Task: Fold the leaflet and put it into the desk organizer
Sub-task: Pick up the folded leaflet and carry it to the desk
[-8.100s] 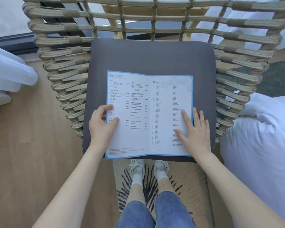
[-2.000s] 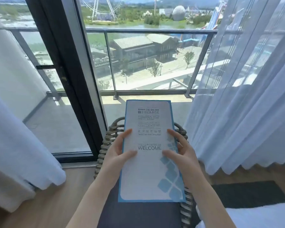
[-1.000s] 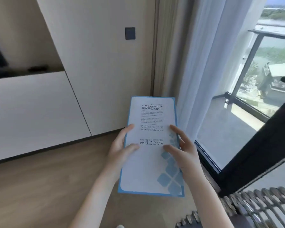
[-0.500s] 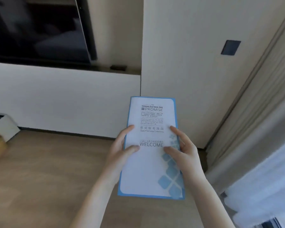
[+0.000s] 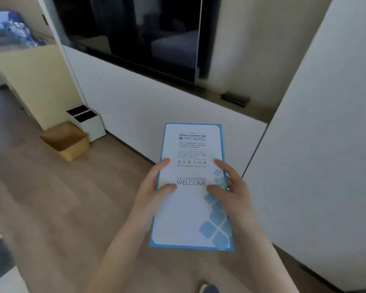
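The folded leaflet, white with a blue border and the word WELCOME on its front, is held upright in front of me above the wooden floor. My left hand grips its left edge with the thumb on the front. My right hand grips its right edge the same way. A white box with two dark slots, which may be the desk organizer, stands on the floor at the left against the wall.
A wooden open box sits on the floor in front of the white box. A white low cabinet runs along the wall under a dark television screen. A tall white panel stands at the right.
The view has swung left from the curtain and window toward the television wall. The white box and wooden box have come further into view. Both hands keep the same hold on the folded leaflet.
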`<state>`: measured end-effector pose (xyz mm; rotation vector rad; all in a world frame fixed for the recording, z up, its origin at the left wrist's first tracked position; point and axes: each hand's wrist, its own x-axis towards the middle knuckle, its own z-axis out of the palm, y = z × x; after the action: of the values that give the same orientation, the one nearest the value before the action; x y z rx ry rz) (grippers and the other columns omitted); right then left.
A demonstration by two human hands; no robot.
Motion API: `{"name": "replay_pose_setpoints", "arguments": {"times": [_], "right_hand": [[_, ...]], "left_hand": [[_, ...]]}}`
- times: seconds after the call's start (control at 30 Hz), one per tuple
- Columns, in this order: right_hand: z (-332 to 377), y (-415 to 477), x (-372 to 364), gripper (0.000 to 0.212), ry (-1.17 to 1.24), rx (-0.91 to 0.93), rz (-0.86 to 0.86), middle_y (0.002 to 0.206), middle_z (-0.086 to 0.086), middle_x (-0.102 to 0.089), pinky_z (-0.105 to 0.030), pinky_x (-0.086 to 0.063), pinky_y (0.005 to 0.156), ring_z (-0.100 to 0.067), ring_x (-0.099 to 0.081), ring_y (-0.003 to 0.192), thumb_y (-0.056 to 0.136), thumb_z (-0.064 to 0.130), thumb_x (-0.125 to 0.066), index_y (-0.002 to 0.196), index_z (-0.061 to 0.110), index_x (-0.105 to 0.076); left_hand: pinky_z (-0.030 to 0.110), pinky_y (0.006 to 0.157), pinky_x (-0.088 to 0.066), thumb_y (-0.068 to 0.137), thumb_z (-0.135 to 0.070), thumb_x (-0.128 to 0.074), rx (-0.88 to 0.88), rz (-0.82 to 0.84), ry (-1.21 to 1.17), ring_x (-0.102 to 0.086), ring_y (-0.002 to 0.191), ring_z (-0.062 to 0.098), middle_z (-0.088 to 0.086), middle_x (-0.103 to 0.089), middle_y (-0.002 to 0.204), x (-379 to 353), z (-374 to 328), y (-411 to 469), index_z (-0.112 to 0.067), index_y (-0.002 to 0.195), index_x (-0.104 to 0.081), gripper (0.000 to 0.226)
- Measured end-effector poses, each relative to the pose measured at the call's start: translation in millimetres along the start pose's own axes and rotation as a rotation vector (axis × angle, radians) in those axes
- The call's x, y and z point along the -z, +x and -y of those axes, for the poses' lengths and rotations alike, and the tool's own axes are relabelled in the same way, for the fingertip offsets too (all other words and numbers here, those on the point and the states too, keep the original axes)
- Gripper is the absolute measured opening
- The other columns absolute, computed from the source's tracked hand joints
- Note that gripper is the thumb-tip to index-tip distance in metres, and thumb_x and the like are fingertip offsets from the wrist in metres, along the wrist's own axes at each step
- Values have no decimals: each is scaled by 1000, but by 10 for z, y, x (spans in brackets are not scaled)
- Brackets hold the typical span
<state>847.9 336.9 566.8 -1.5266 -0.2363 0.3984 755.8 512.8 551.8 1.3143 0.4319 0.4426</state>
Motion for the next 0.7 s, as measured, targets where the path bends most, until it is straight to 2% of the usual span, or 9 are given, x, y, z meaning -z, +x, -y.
{"name": "replay_pose_setpoints", "arguments": {"times": [0.07, 0.13, 0.23, 0.37, 0.53, 0.7], "right_hand": [[111, 455, -20, 63, -18, -15, 70, 104, -2, -78, -40, -62, 79, -32, -73, 95, 79, -7, -67, 118, 42, -67], [215, 868, -113, 62, -18, -29, 153, 106, -3, -78, -46, -61, 84, -33, -73, 97, 79, -7, -67, 119, 40, -66], [272, 1387, -411, 62, -26, -52, 290, 112, -4, -76, -50, -58, 89, -32, -72, 101, 80, -11, -67, 123, 33, -66], [185, 1965, -1019, 63, -40, -101, 454, 117, -5, -75, -42, -60, 87, -28, -72, 102, 81, -13, -66, 125, 31, -64], [13, 2645, -1994, 62, -48, -122, 623, 119, -5, -73, -30, -61, 77, -24, -72, 101, 81, -15, -64, 125, 29, -64], [71, 3273, -3133, 62, -64, -92, 712, 118, -8, -74, -28, -61, 75, -25, -72, 99, 81, -15, -65, 120, 31, -64]], "left_hand": [[34, 84, -56, 84, 14, -60, -22, -77, 5, -65, 113, 22, 3, -65, 129, -63, -33, 297, -36, 117, -64, 61], [37, 84, -58, 85, 12, -62, -38, -153, -7, -67, 111, 25, 4, -67, 127, -46, -66, 558, -37, 119, -63, 60], [35, 77, -59, 80, -1, -68, -24, -270, -41, -70, 106, 24, 1, -71, 123, 117, -103, 836, -39, 122, -62, 57], [36, 75, -58, 76, -6, -68, -18, -439, -62, -71, 104, 25, -2, -72, 120, 528, -108, 1159, -39, 123, -62, 57], [33, 72, -59, 76, -7, -67, -36, -590, -68, -72, 100, 24, -1, -74, 116, 1240, -81, 1685, -39, 123, -62, 57], [34, 73, -59, 78, -8, -66, -91, -662, -82, -71, 103, 25, 0, -71, 120, 2138, -298, 2357, -39, 123, -62, 55]]}}
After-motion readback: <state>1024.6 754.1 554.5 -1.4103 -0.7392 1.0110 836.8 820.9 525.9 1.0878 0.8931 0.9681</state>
